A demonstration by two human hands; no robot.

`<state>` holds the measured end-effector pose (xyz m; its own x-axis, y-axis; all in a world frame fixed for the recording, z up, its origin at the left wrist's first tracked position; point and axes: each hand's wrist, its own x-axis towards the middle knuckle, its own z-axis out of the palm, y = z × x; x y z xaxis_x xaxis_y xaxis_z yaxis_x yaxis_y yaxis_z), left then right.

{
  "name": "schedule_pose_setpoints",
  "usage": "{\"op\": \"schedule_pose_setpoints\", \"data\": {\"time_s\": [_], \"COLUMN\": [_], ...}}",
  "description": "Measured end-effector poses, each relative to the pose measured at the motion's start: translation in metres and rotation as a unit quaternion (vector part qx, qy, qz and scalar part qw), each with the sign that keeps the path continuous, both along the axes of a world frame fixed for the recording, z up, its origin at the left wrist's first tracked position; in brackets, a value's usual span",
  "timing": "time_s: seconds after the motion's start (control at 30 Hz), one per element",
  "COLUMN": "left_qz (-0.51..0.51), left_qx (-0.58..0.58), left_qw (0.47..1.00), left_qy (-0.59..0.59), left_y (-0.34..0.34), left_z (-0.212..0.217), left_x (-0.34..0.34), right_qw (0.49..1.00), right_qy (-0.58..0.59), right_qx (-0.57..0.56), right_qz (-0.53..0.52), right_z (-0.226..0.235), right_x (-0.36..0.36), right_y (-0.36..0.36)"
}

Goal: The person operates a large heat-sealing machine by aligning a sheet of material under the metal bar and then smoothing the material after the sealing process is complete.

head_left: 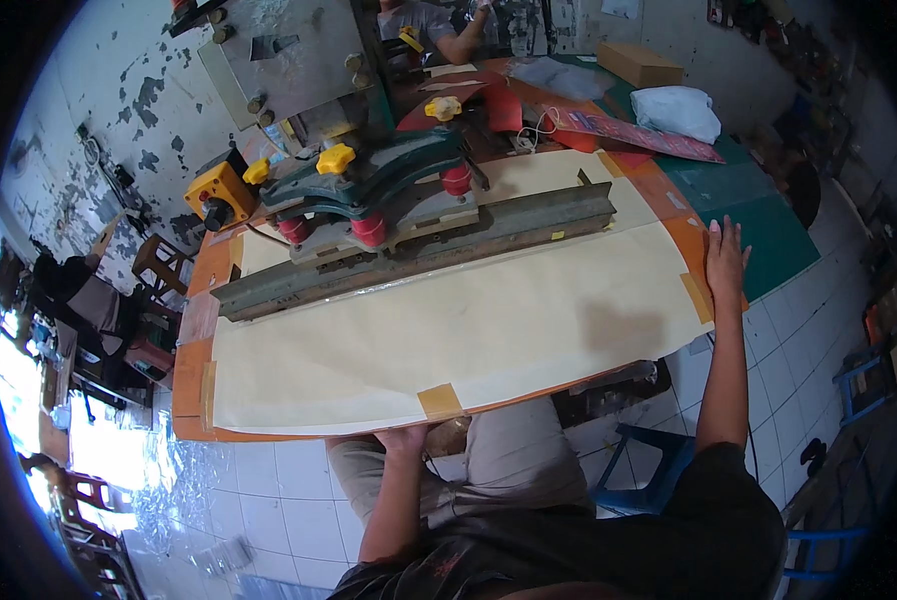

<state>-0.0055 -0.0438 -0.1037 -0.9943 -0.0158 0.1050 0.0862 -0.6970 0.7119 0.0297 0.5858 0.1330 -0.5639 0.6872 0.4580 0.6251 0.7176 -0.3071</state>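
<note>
My right hand (726, 265) lies flat at the right edge of the orange worktop (680, 228), fingers stretched out and holding nothing. At the near edge, my left hand (402, 440) is partly under the worktop; its fingers are hidden, so I cannot tell what it touches. A large cream paper sheet (448, 335) covers the worktop, with brown tape (439, 401) at its front edge. Across the sheet lies a long grey metal bar (418, 250). Behind it stands a dark green press machine (368, 180) with yellow knobs (335, 159) and red cylinders (368, 229).
A yellow control box (220, 196) sits left of the press. On the green mat (758, 215) at the right are a white plastic bag (676, 112) and a cardboard box (640, 65). Another person (433, 28) is at the back. A blue stool (650, 478) stands below right.
</note>
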Motion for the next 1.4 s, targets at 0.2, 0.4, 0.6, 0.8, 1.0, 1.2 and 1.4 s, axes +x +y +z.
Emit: {"op": "schedule_pose_setpoints", "data": {"time_s": [0.2,0.4,0.6,0.8,1.0,1.2,1.4], "left_qz": [-0.019,-0.043,-0.023,-0.013,-0.042,-0.023,-0.043], "left_qx": [0.103,0.157,0.138,0.087,0.109,0.151,0.182], "left_qw": [0.993,0.984,0.988,0.994,0.993,0.987,0.981], "left_qy": [-0.051,-0.066,-0.058,-0.066,-0.016,-0.044,-0.046], "left_y": [0.010,0.008,0.008,0.010,0.010,0.008,0.005], "left_z": [0.029,0.025,0.017,0.023,0.032,0.019,0.014], "left_x": [0.007,0.003,0.003,0.006,0.006,0.002,0.002], "right_qw": [1.000,1.000,1.000,1.000,1.000,1.000,1.000], "right_qy": [-0.003,-0.004,-0.011,-0.012,0.005,-0.005,-0.013], "right_qx": [-0.006,-0.010,-0.009,-0.012,-0.017,-0.010,-0.014], "right_qz": [0.001,0.000,0.002,0.003,0.004,0.001,-0.004], "right_z": [0.005,0.005,0.006,0.008,0.011,0.009,0.010], "right_x": [0.001,0.000,0.000,0.002,0.002,0.003,0.002], "right_y": [-0.002,-0.001,-0.002,-0.005,-0.009,-0.009,-0.009]}}
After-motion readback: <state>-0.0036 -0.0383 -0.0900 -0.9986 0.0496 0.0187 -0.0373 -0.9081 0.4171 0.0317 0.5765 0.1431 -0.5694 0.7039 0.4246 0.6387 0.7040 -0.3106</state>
